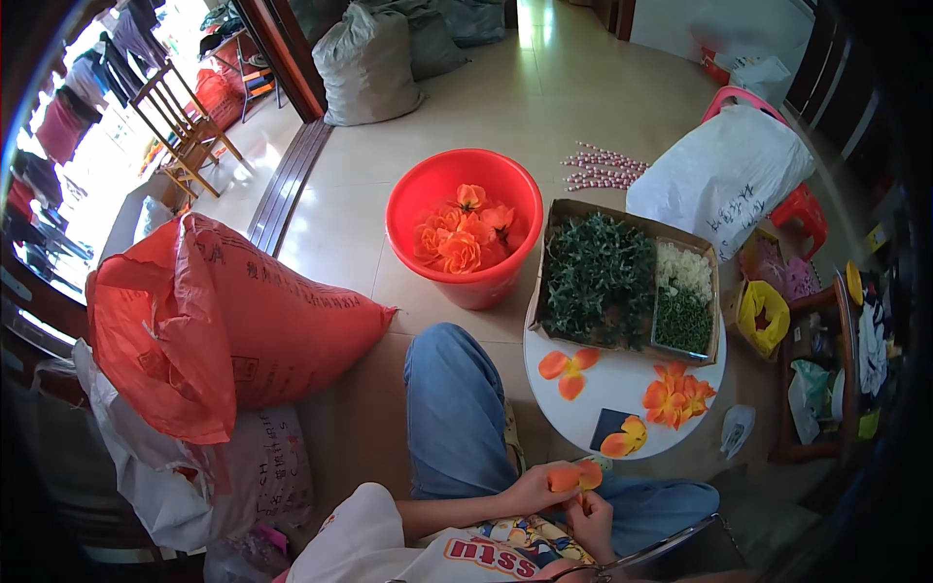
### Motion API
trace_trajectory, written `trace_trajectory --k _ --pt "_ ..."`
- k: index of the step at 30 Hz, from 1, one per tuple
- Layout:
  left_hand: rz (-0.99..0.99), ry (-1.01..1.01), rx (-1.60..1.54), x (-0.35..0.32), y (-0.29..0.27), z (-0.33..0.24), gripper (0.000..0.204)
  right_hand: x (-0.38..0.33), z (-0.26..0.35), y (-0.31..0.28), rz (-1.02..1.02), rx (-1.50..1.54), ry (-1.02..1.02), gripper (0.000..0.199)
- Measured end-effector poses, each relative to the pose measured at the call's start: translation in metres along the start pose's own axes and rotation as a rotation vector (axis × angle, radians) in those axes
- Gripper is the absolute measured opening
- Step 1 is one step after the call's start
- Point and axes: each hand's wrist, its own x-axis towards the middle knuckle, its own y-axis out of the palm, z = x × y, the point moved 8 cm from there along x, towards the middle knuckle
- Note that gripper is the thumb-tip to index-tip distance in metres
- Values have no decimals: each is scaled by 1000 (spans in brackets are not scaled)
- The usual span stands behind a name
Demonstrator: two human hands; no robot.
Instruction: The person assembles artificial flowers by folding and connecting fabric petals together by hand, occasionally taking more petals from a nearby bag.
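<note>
Over my lap, my left hand (533, 492) is closed on an orange-and-yellow fabric petal piece (589, 474). Just below it, my right hand (590, 527) has its fingers pinched together at the underside of the piece; what they grip there is too small to make out. On the round white table (549, 413) in front of me lie a loose petal piece (570, 371), a heap of orange petals (677, 396) and a yellow-orange petal piece (625, 437) on a dark square (609, 425). A cardboard box (546, 325) on the table holds green leaf sprigs (598, 272), white bits (684, 272) and finer greenery (682, 321).
A red bucket (408, 248) of orange fabric roses (462, 243) stands ahead. To the left, a bulging red sack (253, 311) rests by a white sack (282, 462). At right, a white bag (724, 175) lies on a red chair (802, 214), near pink bead strands (603, 170).
</note>
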Motion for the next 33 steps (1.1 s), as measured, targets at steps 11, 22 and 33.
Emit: trace_trajectory --k 11,22,33 --pt "-295 159 -5 15 -68 -14 22 4 -63 -24 -90 -455 -158 21" --pt "-637 274 97 20 -152 -43 18 -22 17 -47 79 -520 -205 41" --pt "-688 333 148 19 -166 -49 13 -16 -48 -61 -68 -373 -146 27"
